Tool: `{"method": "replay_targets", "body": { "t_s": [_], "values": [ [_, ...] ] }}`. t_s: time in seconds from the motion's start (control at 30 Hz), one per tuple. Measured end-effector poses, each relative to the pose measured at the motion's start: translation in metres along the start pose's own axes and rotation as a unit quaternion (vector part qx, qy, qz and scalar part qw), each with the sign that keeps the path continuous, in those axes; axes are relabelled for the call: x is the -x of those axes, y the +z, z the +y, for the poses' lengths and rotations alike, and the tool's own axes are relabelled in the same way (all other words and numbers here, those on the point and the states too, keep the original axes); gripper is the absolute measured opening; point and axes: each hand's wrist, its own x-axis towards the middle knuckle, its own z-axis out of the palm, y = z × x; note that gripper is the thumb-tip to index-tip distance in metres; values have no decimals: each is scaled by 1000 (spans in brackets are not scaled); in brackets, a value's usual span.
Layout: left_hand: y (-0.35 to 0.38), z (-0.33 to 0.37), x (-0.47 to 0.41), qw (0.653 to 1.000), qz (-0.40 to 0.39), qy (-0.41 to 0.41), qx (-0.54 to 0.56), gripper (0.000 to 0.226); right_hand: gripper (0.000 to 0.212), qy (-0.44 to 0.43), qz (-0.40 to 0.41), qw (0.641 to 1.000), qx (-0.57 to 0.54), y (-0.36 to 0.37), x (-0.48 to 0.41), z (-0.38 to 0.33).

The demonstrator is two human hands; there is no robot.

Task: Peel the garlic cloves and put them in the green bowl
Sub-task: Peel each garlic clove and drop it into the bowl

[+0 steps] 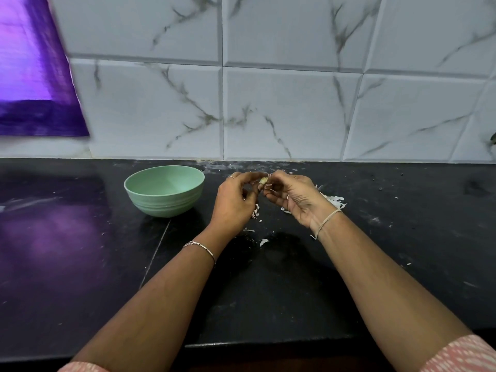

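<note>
A small pale garlic clove [263,180] is held above the black counter between the fingertips of both hands. My left hand [236,200] pinches it from the left with curled fingers. My right hand [292,196] pinches its right end, fingers bent around it. The green bowl [163,190] stands on the counter just left of my left hand, upright, and its visible inside looks bare. White garlic skins [334,201] lie scattered under and to the right of my hands.
The black stone counter [402,237] runs to a marble-tiled wall [281,103] behind. More peel scraps [264,241] lie near my wrists. A purple glow [35,76] shows at the upper left and reflects on the counter's left part.
</note>
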Motion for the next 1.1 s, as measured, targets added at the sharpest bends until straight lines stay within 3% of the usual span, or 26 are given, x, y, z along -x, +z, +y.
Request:
{"method": "replay_targets", "body": {
  "t_s": [0.17,0.3,0.5,0.8,1.1],
  "values": [
    [-1,0,1,999,-17,14,-39,27,3,-21,19,998,58,0,-1,1],
    [-3,3,4,996,-28,23,-82,25,13,-44,40,994,94,0,-1,3],
    [-4,10,8,988,-18,40,-147,24,9,-13,36,999,8,4,-2,4],
    [-1,2,3,1000,13,22,-17,27,6,-19,8,1000,-6,3,-1,2],
    [-5,3,5,997,12,16,-81,18,8,-44,-5,997,62,1,1,2]
  ]
}}
